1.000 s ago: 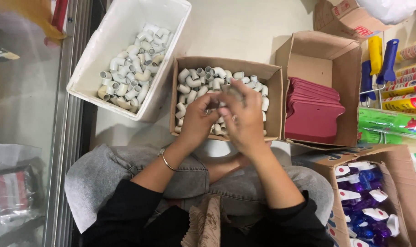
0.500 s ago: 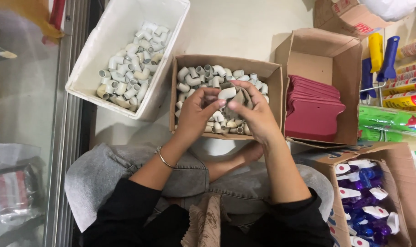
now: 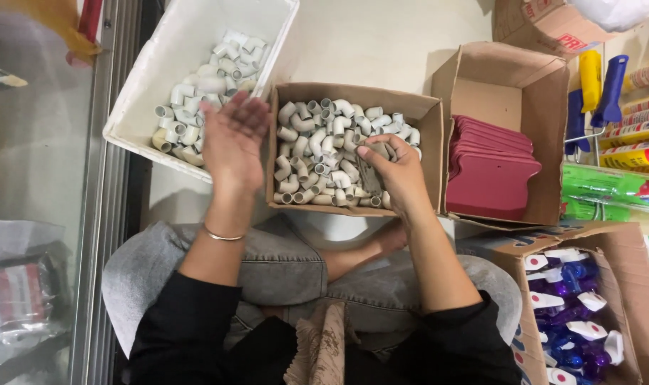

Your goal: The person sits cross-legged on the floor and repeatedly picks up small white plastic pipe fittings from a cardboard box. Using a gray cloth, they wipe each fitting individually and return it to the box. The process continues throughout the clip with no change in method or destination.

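A person is sitting cross-legged on the floor (image 3: 381, 43), looking down at two boxes of small white pipe elbows.

The left hand (image 3: 233, 139) is hanging in the air over the gap between the two boxes. Its palm is facing up and its fingers (image 3: 247, 113) are spread open and loose. It is holding nothing. A thin bangle (image 3: 222, 235) is sitting on that wrist.

The right hand (image 3: 394, 170) is resting inside the brown cardboard box (image 3: 353, 96), on the right side of the pile. Its fingers (image 3: 371, 151) are curled and pinching a small grey piece (image 3: 369, 178) that is lying among the pipe elbows (image 3: 317, 153). It is hard to tell just what that piece is.

The cardboard box is sitting right in front of the person's knees and it is nearly full of elbows. Just to its left, a white plastic bin (image 3: 135, 132) is holding more white pipe elbows (image 3: 196, 93), heaped at its near end. The two boxes are touching or almost touching at the corner.

To the right, another open cardboard box (image 3: 510, 78) is holding a stack of dark red flat things (image 3: 492, 171). Past it, blue and yellow handles (image 3: 599, 89) and bright packets (image 3: 613, 189) are lying on the floor. At the bottom right, a box (image 3: 645, 299) is full of purple spray bottles (image 3: 570, 314) with white tops.

The person is wearing grey jeans (image 3: 282, 264) and black sleeves (image 3: 189, 328).
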